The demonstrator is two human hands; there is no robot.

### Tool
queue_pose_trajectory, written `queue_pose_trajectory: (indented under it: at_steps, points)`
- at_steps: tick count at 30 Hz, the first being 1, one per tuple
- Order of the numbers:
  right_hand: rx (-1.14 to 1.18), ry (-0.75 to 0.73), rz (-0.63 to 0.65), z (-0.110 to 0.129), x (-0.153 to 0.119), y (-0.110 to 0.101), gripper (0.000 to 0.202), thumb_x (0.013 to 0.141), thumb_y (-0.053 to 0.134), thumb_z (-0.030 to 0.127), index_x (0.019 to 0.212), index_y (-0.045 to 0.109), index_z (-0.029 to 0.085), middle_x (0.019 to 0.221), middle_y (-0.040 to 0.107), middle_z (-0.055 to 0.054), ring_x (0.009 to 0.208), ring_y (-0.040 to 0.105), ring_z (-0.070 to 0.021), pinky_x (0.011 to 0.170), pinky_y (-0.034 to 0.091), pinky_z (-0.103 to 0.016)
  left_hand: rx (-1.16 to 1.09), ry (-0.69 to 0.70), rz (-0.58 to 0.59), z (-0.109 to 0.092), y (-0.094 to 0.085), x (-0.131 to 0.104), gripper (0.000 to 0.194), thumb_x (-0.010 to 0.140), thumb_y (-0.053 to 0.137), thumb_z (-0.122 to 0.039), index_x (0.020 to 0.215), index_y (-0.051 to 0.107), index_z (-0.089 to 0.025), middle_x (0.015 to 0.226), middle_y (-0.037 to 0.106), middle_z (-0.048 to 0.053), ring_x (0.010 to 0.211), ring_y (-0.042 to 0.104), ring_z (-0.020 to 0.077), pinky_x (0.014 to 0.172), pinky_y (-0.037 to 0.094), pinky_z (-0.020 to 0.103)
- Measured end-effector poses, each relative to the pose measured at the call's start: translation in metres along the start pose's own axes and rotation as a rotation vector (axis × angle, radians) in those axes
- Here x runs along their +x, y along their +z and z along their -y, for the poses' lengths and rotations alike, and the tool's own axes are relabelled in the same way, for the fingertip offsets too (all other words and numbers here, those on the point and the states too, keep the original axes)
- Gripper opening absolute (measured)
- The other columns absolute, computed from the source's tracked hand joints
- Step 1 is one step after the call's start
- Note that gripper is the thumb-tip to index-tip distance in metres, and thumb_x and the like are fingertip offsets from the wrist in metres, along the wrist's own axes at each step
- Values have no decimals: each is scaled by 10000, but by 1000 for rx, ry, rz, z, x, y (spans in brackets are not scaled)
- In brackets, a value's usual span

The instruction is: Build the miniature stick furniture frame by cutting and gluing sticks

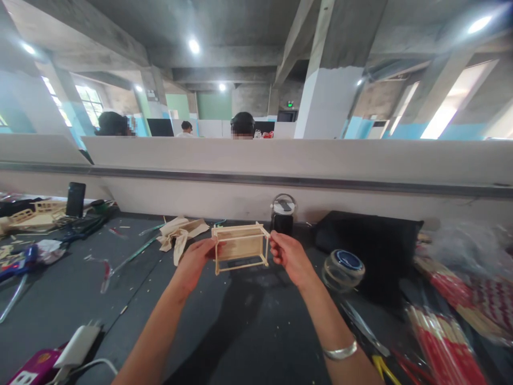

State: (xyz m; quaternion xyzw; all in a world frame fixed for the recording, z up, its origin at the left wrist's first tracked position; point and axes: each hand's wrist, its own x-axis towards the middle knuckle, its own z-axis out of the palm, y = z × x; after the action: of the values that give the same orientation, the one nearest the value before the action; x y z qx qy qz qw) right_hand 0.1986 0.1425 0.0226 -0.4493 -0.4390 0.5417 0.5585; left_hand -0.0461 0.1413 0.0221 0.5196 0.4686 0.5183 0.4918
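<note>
A small box-shaped frame of thin wooden sticks (241, 247), with a flat wooden panel at its back, is held up above the dark table. My left hand (195, 263) is closed on its left end, the fingertips partly hidden behind the sticks. At the upper right corner of the frame, the fingers of my right hand (292, 258) are pinched together on the end of the wood. Whether a separate small piece is also in that pinch cannot be made out.
Crumpled brown paper (178, 235) lies left of the frame; a black-and-white lidded cup (282, 214) stands behind it. Right are a clear jar (343, 271), scissors (364, 327) and bagged sticks (444, 342). A glue gun (20, 263) and white charger (78, 342) lie left. A low partition (256, 155) crosses behind.
</note>
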Motion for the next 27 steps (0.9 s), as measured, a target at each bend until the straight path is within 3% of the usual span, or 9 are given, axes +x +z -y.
queue_pose_trajectory:
  at_steps: [7,12,16,21,27]
  points:
    - [-179,5,25,-25,16,-14,283,624,723,371,799,595,188,614,516,55,536,458,-91,427,335,-184,253,122,154,19,-10,11,401,780,649,-442,1065,725,-171,1027,715,78,990,607,239,881,447,331]
    - [-383,-14,46,-50,25,-23,166,595,662,256,724,577,193,657,572,43,552,486,-107,426,334,-191,331,148,200,48,-17,18,331,705,705,-394,937,763,-165,1033,708,106,944,625,255,823,485,351]
    - [-562,-33,58,-62,22,-25,121,569,634,145,667,577,187,635,598,44,589,530,-126,522,389,-221,381,130,243,65,-21,13,301,662,727,-363,875,771,-155,896,719,93,834,644,245,770,504,356]
    - [-791,-70,30,-64,-7,-25,131,580,634,73,631,583,183,663,648,11,659,582,-162,621,400,-246,437,118,269,67,-22,-9,247,670,719,-338,840,760,-163,930,724,85,877,649,251,804,510,360]
    - [-967,-84,-36,-66,-79,-32,93,710,600,102,709,626,191,764,693,-31,744,630,-184,675,408,-251,482,155,315,65,-12,-63,181,707,678,-303,823,765,-194,998,693,82,904,654,236,791,529,329]
